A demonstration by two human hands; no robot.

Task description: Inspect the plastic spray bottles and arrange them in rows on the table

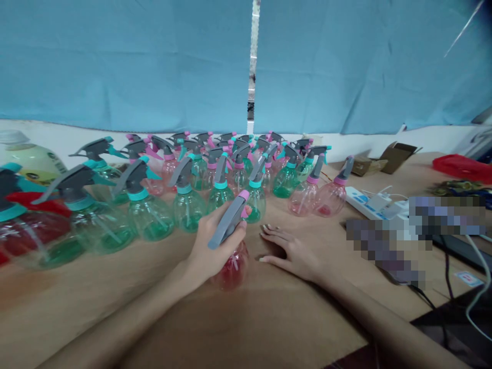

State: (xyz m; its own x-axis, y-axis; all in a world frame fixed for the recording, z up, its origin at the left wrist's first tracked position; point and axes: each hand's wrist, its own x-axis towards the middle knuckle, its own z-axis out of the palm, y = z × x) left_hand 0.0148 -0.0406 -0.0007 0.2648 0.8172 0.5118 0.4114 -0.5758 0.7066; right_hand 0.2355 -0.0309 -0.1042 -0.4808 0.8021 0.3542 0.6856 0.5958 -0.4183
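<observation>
My left hand point(210, 238) is wrapped round the neck of a pink spray bottle point(231, 269) with a grey trigger head and pink nozzle. The bottle stands close in front of me, and its neck is hidden by my fingers. To its right, my right hand point(294, 252) lies on the table with its fingers spread, holding nothing. Just beyond are green spray bottles with turquoise collars, one of them point(188, 212) behind my left hand. Two pink spray bottles stand together farther right, the nearer-left one point(302, 197) leaning against or close beside the other point(329, 197).
More pink and green spray bottles fill the back of the brown table point(192, 328). A white power strip point(363, 202) with plugs and cables lies at the right, near a small cardboard box point(397, 156) and red plastic point(461, 166). A large jug point(34, 159) stands far left.
</observation>
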